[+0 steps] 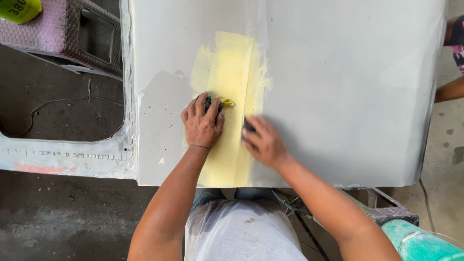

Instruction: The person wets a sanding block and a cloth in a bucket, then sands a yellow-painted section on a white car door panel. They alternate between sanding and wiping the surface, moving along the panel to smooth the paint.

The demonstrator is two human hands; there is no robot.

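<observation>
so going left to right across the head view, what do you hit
Window opening of the door → bare grey patch of panel → left hand pressing a dark pad → yellow filler strip → right hand, blurred, on a dark block → plain grey panel → another person's arm at the edge.

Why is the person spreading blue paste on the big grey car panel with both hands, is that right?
Not quite: the paste is pale yellow, not blue, as the head view shows. The rest holds: the left hand presses a dark tool with a yellow blob at its edge on the big grey car panel, and the right hand, blurred, holds another dark tool on the patch's edge.
</observation>
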